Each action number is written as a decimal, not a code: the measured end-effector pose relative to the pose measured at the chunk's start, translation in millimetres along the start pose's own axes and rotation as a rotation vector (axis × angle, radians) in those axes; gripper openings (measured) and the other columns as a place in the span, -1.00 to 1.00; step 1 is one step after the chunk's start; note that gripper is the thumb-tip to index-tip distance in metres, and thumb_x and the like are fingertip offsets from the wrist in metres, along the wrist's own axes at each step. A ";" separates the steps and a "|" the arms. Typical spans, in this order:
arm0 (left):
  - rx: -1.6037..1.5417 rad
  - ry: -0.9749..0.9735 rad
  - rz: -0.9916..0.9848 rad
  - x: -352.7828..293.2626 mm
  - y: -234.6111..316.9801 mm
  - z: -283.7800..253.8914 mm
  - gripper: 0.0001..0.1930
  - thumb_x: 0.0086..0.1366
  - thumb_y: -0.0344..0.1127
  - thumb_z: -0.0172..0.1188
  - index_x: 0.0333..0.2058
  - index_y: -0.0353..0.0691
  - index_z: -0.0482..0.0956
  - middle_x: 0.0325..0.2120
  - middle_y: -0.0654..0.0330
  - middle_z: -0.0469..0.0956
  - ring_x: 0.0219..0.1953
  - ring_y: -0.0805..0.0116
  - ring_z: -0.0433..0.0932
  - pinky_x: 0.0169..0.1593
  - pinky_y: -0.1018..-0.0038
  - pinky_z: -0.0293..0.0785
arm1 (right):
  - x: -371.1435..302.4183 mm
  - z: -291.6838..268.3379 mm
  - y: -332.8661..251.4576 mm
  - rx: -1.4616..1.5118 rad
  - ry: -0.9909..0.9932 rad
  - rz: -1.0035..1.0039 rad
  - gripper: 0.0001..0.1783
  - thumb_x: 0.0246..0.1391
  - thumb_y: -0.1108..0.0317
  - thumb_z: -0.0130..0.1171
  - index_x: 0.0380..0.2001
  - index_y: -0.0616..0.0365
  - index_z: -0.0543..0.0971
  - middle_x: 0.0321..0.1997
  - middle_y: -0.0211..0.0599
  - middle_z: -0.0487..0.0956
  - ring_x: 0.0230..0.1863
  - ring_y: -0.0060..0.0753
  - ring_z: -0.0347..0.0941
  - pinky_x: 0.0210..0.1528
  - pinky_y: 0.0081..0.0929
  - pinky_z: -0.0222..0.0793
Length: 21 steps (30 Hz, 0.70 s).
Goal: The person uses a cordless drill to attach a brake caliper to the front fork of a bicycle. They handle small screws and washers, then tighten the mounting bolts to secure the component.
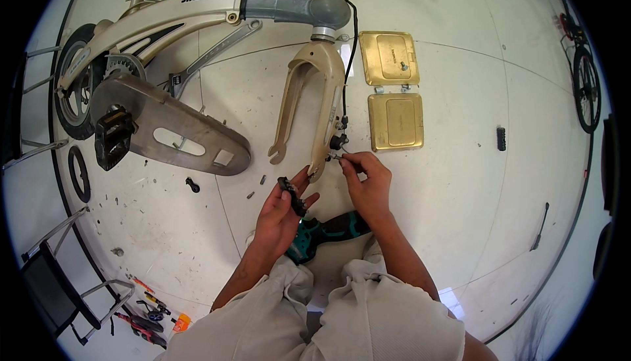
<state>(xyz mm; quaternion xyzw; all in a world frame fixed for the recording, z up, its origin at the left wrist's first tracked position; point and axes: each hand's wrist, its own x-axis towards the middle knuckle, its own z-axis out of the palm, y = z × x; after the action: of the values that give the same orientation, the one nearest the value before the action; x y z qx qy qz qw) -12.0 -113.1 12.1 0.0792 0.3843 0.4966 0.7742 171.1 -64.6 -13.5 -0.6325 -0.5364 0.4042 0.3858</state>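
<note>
A beige bicycle fork points toward me with no wheel between its legs. My left hand is beside the tip of the right-hand leg, with its thumb against a black ridged piece that has small metal parts along it. My right hand pinches a small slim metal piece at the outer side of that leg. Just above these fingers sits a black brake part, where a black cable comes down. The far end of the metal piece is too small to make out.
A teal and black power drill lies between my legs. The grey-brown chain cover, pedal and adjustable wrench are left. Two gold plates lie to the right. Small screws and debris dot the floor.
</note>
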 end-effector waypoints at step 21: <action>-0.014 0.211 -0.030 -17.4 9.9 7.8 -0.75 0.35 -0.35 0.05 -0.05 -0.31 0.46 -0.18 0.22 0.56 -0.17 0.44 0.51 -0.07 0.45 0.43 | -21.8 5.0 -48.8 0.701 -0.303 0.361 -0.78 0.13 0.58 0.08 -0.13 0.29 0.52 -0.22 -0.34 0.54 -0.16 -0.61 0.45 -0.05 -0.64 0.35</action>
<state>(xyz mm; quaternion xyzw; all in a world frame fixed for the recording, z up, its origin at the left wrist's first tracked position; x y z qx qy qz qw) -17.4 -120.6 31.5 0.0153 0.4613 0.4931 0.7375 146.5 -79.7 31.7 -0.4804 -0.2977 0.7117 0.4172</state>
